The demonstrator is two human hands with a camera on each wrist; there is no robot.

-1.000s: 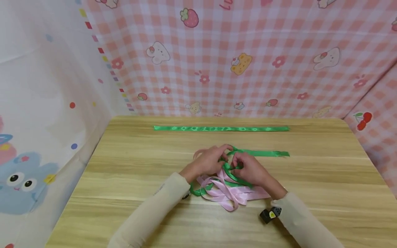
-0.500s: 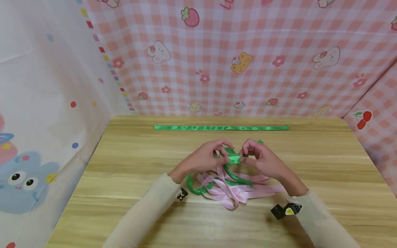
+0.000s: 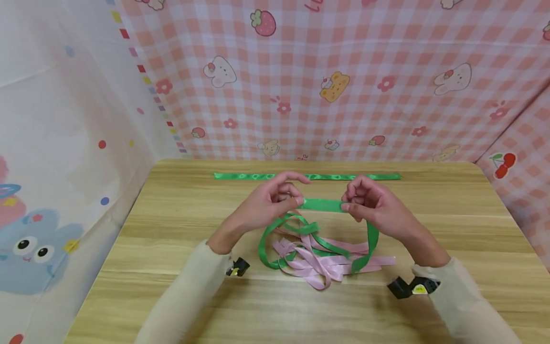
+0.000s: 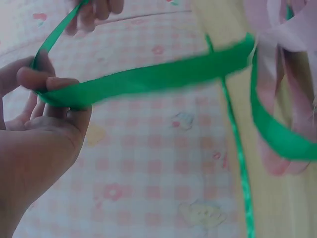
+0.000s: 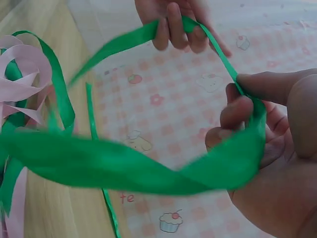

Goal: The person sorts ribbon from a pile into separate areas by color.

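Observation:
A green satin ribbon point(image 3: 322, 205) is stretched flat between both hands, raised over the table. My left hand point(image 3: 262, 203) pinches it between thumb and curled fingers, the index finger reaching out above. On the other side, my right hand point(image 3: 380, 205) pinches the same ribbon with thumb and fingers. One length hangs from the right hand toward the pile, and in the right wrist view this ribbon tail point(image 5: 99, 158) twists. Another length droops from the left hand point(image 4: 44, 129). Below lies a loose tangle of pink ribbons point(image 3: 315, 267) with green loops among them.
A second green ribbon point(image 3: 240, 176) lies straight along the back of the wooden table point(image 3: 172, 286). Behind it hangs a pink checked cloth point(image 3: 266, 62), with a white printed cloth point(image 3: 64, 119) at the left.
Both hands have risen from the tangle and moved apart, drawing out a flat stretch of green ribbon between them. The right-hand ribbon end lifted off the table. The pink ribbons stayed put.

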